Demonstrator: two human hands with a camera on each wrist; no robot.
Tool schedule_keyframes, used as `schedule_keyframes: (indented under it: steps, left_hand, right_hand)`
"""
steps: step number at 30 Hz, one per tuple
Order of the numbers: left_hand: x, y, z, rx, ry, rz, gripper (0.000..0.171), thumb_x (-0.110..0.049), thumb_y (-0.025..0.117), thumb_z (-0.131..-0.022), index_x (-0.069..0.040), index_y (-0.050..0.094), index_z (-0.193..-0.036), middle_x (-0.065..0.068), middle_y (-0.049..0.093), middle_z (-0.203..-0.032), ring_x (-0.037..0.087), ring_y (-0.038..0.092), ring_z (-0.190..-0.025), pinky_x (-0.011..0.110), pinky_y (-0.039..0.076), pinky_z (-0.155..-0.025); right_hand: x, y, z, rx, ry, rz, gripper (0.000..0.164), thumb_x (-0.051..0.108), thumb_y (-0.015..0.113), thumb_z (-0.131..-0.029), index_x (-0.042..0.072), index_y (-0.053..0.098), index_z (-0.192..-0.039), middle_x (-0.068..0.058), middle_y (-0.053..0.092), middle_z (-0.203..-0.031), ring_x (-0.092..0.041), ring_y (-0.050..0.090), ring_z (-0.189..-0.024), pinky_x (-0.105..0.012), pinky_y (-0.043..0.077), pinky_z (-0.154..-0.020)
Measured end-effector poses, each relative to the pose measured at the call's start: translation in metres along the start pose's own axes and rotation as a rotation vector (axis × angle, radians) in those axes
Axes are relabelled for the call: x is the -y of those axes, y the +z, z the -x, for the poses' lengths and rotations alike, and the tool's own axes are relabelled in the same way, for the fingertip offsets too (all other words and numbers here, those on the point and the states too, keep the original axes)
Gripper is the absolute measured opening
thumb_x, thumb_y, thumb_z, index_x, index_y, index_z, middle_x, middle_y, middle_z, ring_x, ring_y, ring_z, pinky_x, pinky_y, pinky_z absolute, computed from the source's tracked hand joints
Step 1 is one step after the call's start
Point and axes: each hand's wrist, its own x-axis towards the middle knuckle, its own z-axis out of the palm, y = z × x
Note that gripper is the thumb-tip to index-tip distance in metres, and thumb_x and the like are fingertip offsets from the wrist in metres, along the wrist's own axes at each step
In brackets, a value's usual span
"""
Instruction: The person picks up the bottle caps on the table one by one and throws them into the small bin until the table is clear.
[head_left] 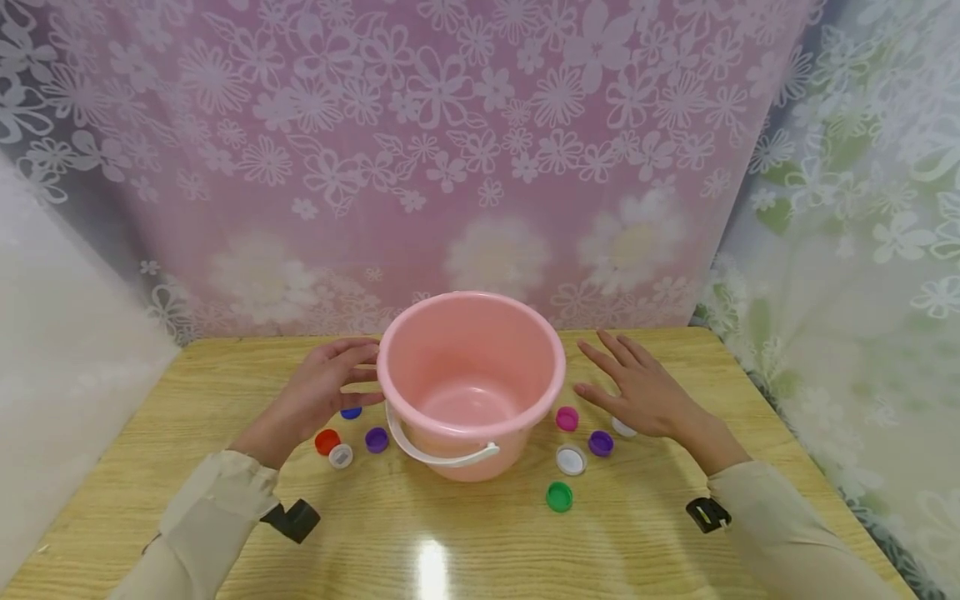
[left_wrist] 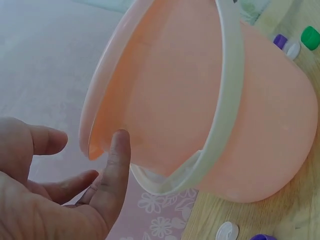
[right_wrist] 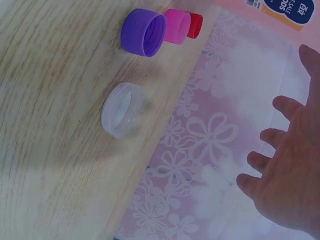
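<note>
A pink bucket with a white handle hanging at its front stands upright mid-table. At its left rim is my left hand, fingers loosely spread; in the left wrist view the fingertips lie right by the rim without curling round it. To the bucket's right, my right hand hovers apart from it, fingers spread and holding nothing. Beneath that hand sits a partly hidden whitish cap, shown as a translucent cap in the right wrist view.
Left of the bucket lie a red cap, a white cap, a purple cap and a blue cap. A pink cap, another purple cap, a white cap and a green cap lie right. Floral curtains border the table.
</note>
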Motion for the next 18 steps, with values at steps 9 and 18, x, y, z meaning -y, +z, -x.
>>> schedule_keyframes:
  steps: [9,18]
  left_hand:
    - [0.0,-0.001,-0.009,0.008,-0.062,0.029,0.042,-0.028,0.054,-0.099,0.0,0.049,-0.129,0.014,0.053,-0.117,0.029,0.059,-0.104,0.04,0.054,-0.085]
    - [-0.001,0.0,-0.012,0.075,-0.076,0.064,0.05,-0.029,0.053,-0.099,0.003,0.039,-0.134,0.016,0.053,-0.115,0.028,0.061,-0.101,0.037,0.055,-0.084]
  right_hand:
    - [-0.003,0.003,-0.006,0.015,-0.005,0.003,0.071,0.055,0.044,-0.096,0.015,0.026,-0.152,-0.018,0.011,-0.157,-0.045,0.01,-0.139,-0.064,0.012,-0.11]
    - [-0.007,0.003,-0.009,0.024,-0.003,-0.013,0.071,0.055,0.044,-0.096,0.014,0.027,-0.152,-0.018,0.01,-0.157,-0.045,0.01,-0.139,-0.065,0.013,-0.109]
